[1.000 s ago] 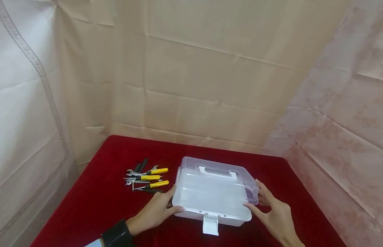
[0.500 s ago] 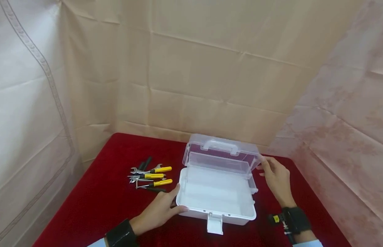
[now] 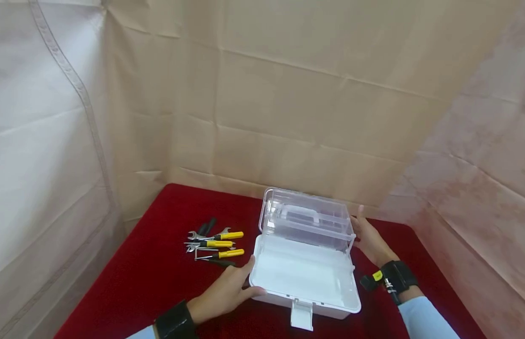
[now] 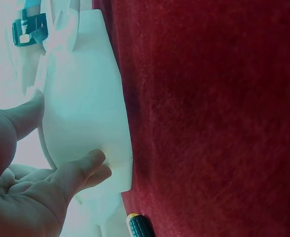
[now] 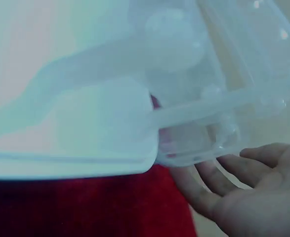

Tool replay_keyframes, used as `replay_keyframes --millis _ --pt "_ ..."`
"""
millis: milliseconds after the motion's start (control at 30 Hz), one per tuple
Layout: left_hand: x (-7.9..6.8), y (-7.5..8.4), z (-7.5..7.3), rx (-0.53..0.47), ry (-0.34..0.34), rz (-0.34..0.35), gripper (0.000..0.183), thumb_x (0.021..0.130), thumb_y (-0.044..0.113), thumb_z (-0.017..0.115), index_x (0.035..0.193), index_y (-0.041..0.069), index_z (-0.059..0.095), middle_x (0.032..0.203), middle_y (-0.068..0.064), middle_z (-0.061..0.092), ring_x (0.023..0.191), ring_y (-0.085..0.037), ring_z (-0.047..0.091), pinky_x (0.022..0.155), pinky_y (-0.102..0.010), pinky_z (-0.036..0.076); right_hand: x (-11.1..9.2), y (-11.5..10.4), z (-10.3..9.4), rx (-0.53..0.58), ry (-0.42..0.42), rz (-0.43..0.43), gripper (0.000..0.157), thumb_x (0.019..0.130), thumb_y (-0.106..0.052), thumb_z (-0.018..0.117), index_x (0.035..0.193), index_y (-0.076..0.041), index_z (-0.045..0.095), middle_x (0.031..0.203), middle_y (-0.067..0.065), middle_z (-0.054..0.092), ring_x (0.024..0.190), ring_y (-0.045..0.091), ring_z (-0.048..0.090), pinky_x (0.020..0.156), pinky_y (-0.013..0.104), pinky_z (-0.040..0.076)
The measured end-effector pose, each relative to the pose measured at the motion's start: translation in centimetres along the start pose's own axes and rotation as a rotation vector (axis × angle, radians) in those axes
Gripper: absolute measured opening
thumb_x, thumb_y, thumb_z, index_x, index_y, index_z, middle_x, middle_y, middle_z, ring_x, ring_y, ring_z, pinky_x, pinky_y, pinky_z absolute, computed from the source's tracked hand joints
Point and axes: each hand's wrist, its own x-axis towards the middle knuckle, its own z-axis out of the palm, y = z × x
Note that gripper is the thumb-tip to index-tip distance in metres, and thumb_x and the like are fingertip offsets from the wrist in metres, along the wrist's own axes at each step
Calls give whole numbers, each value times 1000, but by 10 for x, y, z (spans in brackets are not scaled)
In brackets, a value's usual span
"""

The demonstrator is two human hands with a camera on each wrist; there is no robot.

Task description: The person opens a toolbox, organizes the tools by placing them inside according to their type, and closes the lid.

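A white toolbox [image 3: 304, 270] stands on the red table, its clear lid [image 3: 306, 212] swung back on the hinges. An inner clear tray [image 3: 310, 230] is raised with the lid. My left hand [image 3: 228, 288] grips the box's front left corner, thumb at the rim and fingers against the side wall [image 4: 85, 98]. At the lid's right end is my right hand [image 3: 370, 238], fingers extended and thumb up. In the right wrist view its fingers [image 5: 243, 173] lie right at the edge of the clear lid. The white latch [image 3: 302, 314] hangs down at the front.
Left of the box lies a pile of hand tools: yellow-handled screwdrivers [image 3: 231, 253], wrenches [image 3: 193, 235] and black-handled tools [image 3: 210, 226]. The red cloth table [image 3: 131, 282] has a beige curtain [image 3: 279, 94] behind it and light curtains at both sides.
The lid has swung up and back from over the box, exposing its white inside. My right hand moved from the front right corner to the lid's far right end. My left hand kept its grip.
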Motion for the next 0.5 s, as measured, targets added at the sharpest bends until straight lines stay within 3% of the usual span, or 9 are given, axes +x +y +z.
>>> replay_keyframes --millis 133,300,400,500 --pt "1 3 3 -28 -18 -9 91 87 53 63 149 -5 33 67 11 50 60 -4 50 71 -18 44 4 9 -9 147 -108 72 86 96 -71 10 159 -14 -6 161 16 3 144 45 7 107 61 15" --pt "0 3 5 -45 -26 -22 90 86 52 64 150 -3 33 72 12 52 71 -2 56 77 -17 46 6 23 -12 243 -168 171 96 92 -76 14 156 -12 -16 162 17 -7 145 44 -1 109 57 14" --pt "0 2 4 -46 -17 -25 91 86 53 65 151 -2 33 77 10 56 80 -3 59 81 -19 47 2 27 -9 255 -160 168 97 92 -75 14 155 -8 -17 161 18 -9 145 43 -1 110 53 15" --pt "-1 -1 2 -34 3 -19 92 85 56 63 151 -1 33 105 2 66 100 -5 60 89 -23 46 -6 28 -5 185 -81 147 97 94 -74 15 157 -4 -8 161 21 1 144 41 11 109 47 23"
